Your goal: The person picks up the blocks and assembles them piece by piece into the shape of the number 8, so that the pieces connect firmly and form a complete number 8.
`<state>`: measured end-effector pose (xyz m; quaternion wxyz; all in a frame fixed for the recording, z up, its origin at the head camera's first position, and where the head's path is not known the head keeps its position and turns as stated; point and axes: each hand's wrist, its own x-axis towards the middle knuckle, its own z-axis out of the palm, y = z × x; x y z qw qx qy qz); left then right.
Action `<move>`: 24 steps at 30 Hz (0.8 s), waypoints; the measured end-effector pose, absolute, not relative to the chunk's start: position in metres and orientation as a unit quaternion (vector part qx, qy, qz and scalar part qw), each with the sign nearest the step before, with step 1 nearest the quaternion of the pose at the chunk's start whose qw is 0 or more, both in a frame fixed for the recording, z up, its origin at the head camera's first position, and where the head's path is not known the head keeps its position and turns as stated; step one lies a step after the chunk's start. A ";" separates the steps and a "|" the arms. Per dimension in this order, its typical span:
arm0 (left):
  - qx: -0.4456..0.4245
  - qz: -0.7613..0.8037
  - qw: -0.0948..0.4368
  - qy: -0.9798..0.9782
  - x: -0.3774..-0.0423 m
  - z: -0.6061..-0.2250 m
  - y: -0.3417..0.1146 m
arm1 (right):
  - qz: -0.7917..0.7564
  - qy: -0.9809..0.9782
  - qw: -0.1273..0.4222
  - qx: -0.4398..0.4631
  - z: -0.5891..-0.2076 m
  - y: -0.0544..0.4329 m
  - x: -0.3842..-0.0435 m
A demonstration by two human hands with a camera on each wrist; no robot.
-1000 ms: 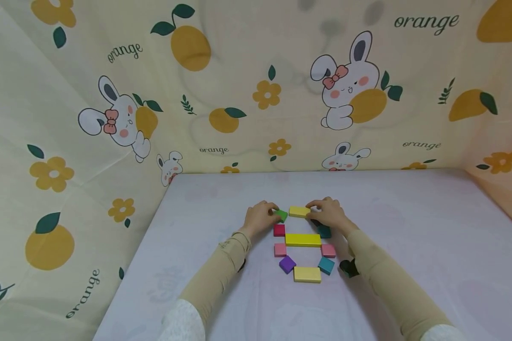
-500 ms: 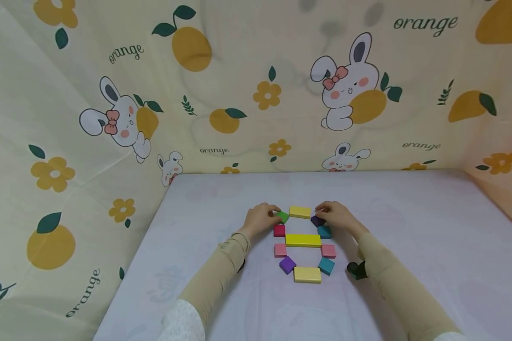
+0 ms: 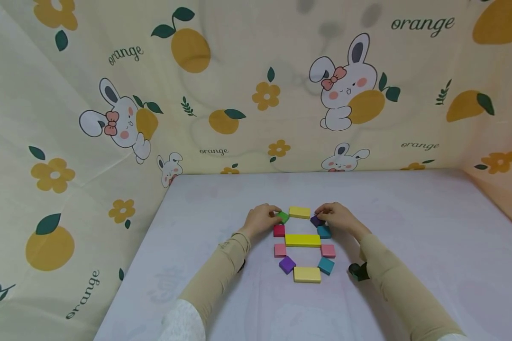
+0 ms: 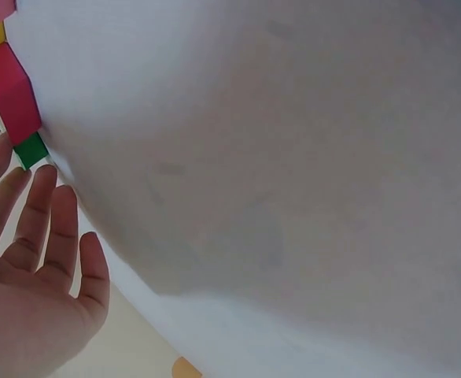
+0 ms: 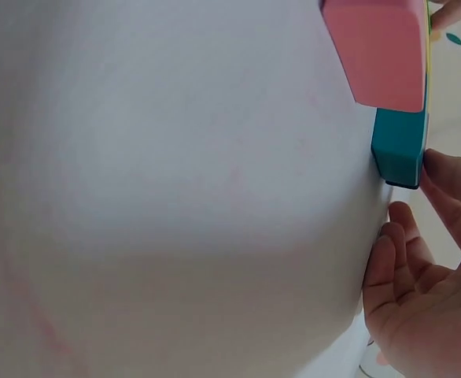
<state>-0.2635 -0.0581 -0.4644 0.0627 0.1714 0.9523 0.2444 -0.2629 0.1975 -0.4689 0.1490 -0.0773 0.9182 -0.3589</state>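
Observation:
On the white table, several coloured blocks form a closed outline with a long yellow block (image 3: 302, 240) across its middle. At the far left corner my left hand (image 3: 261, 219) pinches a green block (image 3: 283, 217) between thumb and index finger. My right hand (image 3: 338, 218) pinches a dark purple block (image 3: 317, 221) at the far right corner, which is hidden in the right wrist view. Between the hands lies a pale yellow block (image 3: 299, 212). A red block (image 3: 279, 230) is just nearer than the green one, and a teal block (image 3: 324, 231) just nearer than the dark purple one.
Closer to me lie two pink blocks (image 3: 280, 250), a purple block (image 3: 288, 264), a second teal block (image 3: 326, 265) and another pale yellow block (image 3: 307, 274). A patterned cloth (image 3: 239, 94) hangs behind the table (image 3: 409, 237) and along its sides.
My right hand has left the far yellow block, moving right and slightly nearer to the dark purple block. The left hand stays at the green block, which has shifted slightly right.

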 end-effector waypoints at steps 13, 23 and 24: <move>0.182 0.238 0.068 0.952 -0.265 -0.465 -0.058 | -0.362 0.917 0.149 -0.075 -0.472 0.199 -0.264; 0.181 0.254 0.071 0.948 -0.265 -0.466 -0.057 | -0.372 0.912 0.161 -0.065 -0.472 0.201 -0.264; 0.179 0.255 0.072 0.948 -0.264 -0.466 -0.057 | -0.372 0.912 0.160 -0.064 -0.473 0.201 -0.264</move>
